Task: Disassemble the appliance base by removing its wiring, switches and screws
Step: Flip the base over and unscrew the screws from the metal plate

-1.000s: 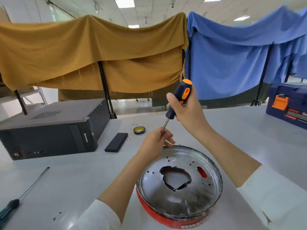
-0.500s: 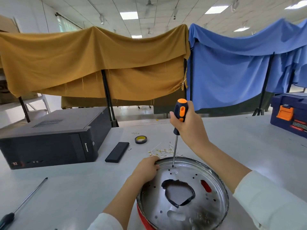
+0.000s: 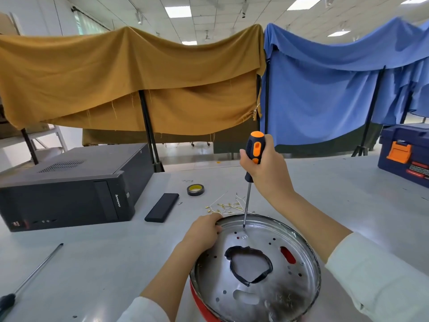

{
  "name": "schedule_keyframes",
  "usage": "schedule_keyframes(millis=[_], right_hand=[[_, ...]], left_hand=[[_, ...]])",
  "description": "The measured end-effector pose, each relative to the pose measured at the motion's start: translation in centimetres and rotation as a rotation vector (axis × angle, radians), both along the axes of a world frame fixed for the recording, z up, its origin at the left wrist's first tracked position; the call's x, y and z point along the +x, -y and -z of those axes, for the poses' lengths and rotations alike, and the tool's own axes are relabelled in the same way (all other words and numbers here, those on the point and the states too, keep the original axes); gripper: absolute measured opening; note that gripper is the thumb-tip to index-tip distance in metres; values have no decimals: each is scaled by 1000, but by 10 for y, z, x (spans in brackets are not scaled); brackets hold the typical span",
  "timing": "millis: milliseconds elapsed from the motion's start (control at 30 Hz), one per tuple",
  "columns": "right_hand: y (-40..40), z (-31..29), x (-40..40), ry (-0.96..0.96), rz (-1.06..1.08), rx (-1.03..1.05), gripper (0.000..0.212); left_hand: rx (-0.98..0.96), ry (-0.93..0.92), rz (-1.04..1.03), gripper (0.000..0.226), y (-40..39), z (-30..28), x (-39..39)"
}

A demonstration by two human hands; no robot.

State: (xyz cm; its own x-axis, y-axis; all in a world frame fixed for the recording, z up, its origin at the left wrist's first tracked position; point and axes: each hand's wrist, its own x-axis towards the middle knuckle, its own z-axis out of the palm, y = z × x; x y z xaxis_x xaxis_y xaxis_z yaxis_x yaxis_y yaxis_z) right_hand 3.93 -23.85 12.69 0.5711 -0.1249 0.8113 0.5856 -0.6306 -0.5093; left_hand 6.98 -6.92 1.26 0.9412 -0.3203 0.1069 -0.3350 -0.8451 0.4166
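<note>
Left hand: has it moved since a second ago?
Yes. The left hand left the screwdriver shaft and now grips the appliance base rim, nearer the person.

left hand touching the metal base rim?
Touching. Head view shows the left hand with fingers curled over the far rim of the appliance base.

A workshop or training hall: a grid ceiling with panel lights (image 3: 178, 10) spans a big room, and cloth-draped frames, mustard (image 3: 130, 80) at 11 o'clock and blue (image 3: 325, 89) at 1, divide it. The wide white table (image 3: 92, 256) carries a desktop computer case (image 3: 69, 187) at 9, tape (image 3: 195, 189) and a blue toolbox (image 3: 404, 154) at 3.
</note>
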Motion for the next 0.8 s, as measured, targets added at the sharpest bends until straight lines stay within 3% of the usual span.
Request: schedule_keyframes(millis=[800], right_hand=[[3,4,3,23,47,4,27]], left_hand=[[2,-15,-11,38,1,1,1]])
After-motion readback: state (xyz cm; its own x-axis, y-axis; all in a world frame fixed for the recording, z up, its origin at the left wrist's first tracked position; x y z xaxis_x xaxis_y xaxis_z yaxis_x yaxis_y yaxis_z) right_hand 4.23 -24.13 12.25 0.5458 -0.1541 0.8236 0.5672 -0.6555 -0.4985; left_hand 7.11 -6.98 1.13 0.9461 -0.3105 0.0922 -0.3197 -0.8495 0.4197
